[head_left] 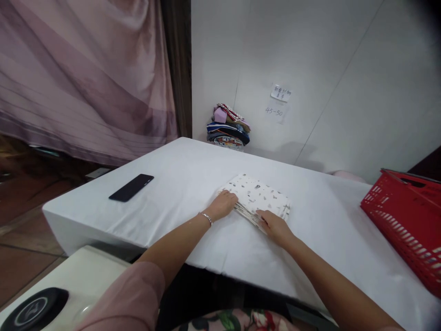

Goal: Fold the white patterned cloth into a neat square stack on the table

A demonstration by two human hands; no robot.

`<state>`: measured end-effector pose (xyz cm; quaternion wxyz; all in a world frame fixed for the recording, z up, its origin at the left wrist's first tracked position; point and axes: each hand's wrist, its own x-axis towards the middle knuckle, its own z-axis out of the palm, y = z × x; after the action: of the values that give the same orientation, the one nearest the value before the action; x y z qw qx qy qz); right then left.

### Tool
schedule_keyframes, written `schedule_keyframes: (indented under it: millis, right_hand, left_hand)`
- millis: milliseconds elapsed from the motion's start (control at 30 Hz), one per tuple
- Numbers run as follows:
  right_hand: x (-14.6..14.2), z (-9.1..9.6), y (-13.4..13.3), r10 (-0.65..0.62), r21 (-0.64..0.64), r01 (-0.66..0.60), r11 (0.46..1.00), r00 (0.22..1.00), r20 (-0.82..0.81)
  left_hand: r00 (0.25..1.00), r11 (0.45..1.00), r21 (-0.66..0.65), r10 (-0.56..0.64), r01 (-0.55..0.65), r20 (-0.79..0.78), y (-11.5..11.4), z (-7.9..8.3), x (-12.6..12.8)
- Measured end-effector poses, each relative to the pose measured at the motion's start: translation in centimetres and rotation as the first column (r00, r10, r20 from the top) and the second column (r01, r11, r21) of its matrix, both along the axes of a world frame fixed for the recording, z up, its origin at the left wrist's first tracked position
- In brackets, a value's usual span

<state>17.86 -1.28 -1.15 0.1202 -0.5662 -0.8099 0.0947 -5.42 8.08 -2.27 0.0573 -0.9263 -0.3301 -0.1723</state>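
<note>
A folded white cloth with small grey prints [259, 195] lies on the white table [186, 184]. My left hand [223, 204] grips its near left edge, fingers curled under the folds. My right hand [274, 225] holds the near right corner, fingers closed on the layered edge. A thin bracelet circles my left wrist.
A black phone [131, 187] lies at the table's left. A red plastic basket [408, 218] stands at the right edge. A stack of folded clothes [228, 125] sits at the far edge against the white wall. A pink curtain [86, 78] hangs at the left.
</note>
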Motion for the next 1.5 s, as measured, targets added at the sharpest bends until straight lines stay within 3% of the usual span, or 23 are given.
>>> schedule_keyframes:
  millis: [100,267,600,767,967,1133,1200,1267,1367,1433,1500]
  right_hand:
    - [0.3,-0.2,-0.2,-0.021,0.010,0.021,1.000,1.000,-0.021]
    - [0.0,-0.3,-0.6,0.037,0.068,-0.043,0.997,0.996,0.085]
    - [-0.5,-0.5,-1.7,0.074,0.170,-0.097,0.981,0.988,0.139]
    - [-0.2,-2.0,-2.4,0.094,0.258,-0.119,0.959,0.990,0.107]
    - [0.1,-4.7,-4.1,0.127,0.422,-0.135,0.896,0.991,0.047]
    - [1.1,-3.7,-4.3,0.204,0.398,-0.147,0.905,0.973,-0.104]
    - [2.5,-3.1,-3.7,0.147,0.423,-0.035,0.906,0.960,-0.237]
    - [4.2,-3.0,-2.8,-0.041,0.370,0.209,0.905,0.910,-0.413]
    - [6.1,-3.6,-1.2,-0.398,0.025,0.520,0.854,0.684,-0.611]
    - [6.5,-4.0,-0.1,-0.525,-0.189,0.548,0.815,0.559,-0.641]
    - [6.4,-4.2,1.0,-0.547,-0.269,0.515,0.814,0.520,-0.656]
  left_hand:
    - [1.000,1.000,0.006,0.014,-0.014,0.026,0.1,-0.3,-0.1]
    - [1.000,0.998,0.056,0.008,-0.007,-0.014,0.1,-0.7,-0.4]
    - [0.993,0.988,0.094,0.118,-0.119,0.017,0.8,-1.2,-1.4]
    - [0.994,0.992,0.078,0.096,-0.101,0.060,1.0,-1.5,-2.0]
    - [0.980,0.991,-0.024,0.135,-0.133,0.146,1.2,-1.6,-2.6]
    - [0.937,0.962,-0.177,0.246,-0.207,0.246,0.7,-0.7,-2.5]
    - [0.900,0.933,-0.245,0.330,-0.264,0.285,0.8,0.0,-2.4]
    - [0.856,0.909,-0.274,0.397,-0.315,0.332,1.4,0.6,-2.1]
    - [0.780,0.851,-0.333,0.512,-0.405,0.359,3.1,1.3,-1.6]
    - [0.742,0.761,-0.445,0.615,-0.471,0.267,4.2,1.4,-1.1]
    - [0.740,0.684,-0.525,0.658,-0.506,0.143,4.6,1.4,-0.8]
